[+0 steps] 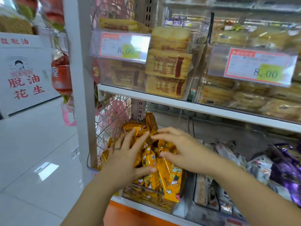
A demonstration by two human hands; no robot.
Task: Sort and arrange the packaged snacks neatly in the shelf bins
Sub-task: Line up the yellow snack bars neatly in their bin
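Observation:
A clear bin (pixel 146 202) on the lower shelf is heaped with several small orange snack packets (pixel 171 181). My left hand (pixel 126 158) lies flat on the left side of the heap, fingers spread and straight, thumb against a packet. My right hand (pixel 182 150) presses on the right side of the heap with fingers extended toward the back packets (pixel 150 123). Neither hand grips a packet.
On the upper shelf (pixel 162 99) stand clear bins of tan biscuit packs (pixel 167 66) with 8.00 price tags (pixel 125 46). To the right of the orange packets are bins with white (pixel 259 167) and purple packets (pixel 286 167). A grey upright post (pixel 81 95) and a tiled aisle floor (pixel 40 152) are at left.

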